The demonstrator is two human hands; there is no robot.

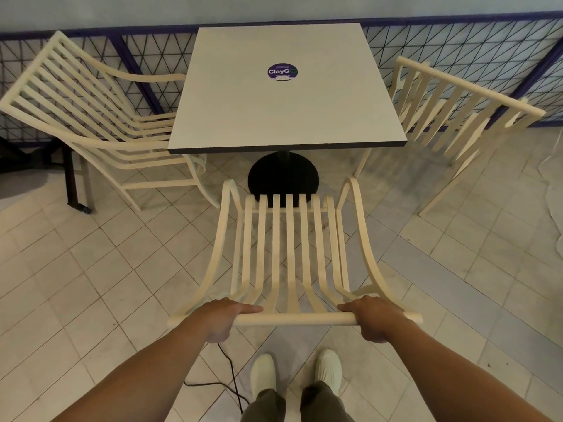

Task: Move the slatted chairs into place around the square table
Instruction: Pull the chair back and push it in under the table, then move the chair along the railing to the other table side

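Note:
A cream slatted chair (292, 248) stands in front of me, its seat facing the square white table (283, 111). My left hand (224, 318) and my right hand (373, 316) each grip the chair's top rail (294, 319), fingers curled over it. The front of its seat lies just short of the table's near edge, above the black round base (283, 175). A second slatted chair (91, 117) sits at the table's left side, its seat partly under the top. A third slatted chair (457, 123) stands at the right side, turned at an angle.
A dark mesh railing (457, 44) runs behind the table. A black metal leg on a caster (76, 184) stands at the left. A thin black cable (225, 373) trails on the tiled floor by my white shoes (263, 373).

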